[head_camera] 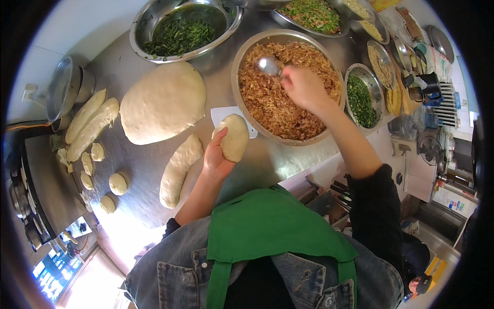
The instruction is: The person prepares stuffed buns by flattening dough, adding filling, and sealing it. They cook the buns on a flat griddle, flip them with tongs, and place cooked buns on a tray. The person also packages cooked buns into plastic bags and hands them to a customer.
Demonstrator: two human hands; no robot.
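Note:
My left hand (pixel 218 156) holds a flattened oval of dough (pixel 236 138), the thumb lying over its edge. Behind that dough, a white plastic scraper (pixel 225 112) lies on the table, partly covered. My right hand (pixel 305 88) grips a metal spoon (pixel 269 66) over a wide steel bowl (pixel 238 98) of brown shredded filling (pixel 287 123). The spoon is blurred, and whether it touches the filling is hard to tell. A thick roll of dough (pixel 180 172) rests to the left of my left hand. Farther back sits a large dough mound (pixel 164 104).
Small dough pieces (pixel 117 184) and two long dough rolls (pixel 94 129) lie at the left of the steel table (pixel 144 164). Bowls of dark greens (pixel 181 34), chopped mixed filling (pixel 312 17) and chopped green herbs (pixel 361 100) stand around the big bowl. Another person (pixel 418 284) is at the lower right.

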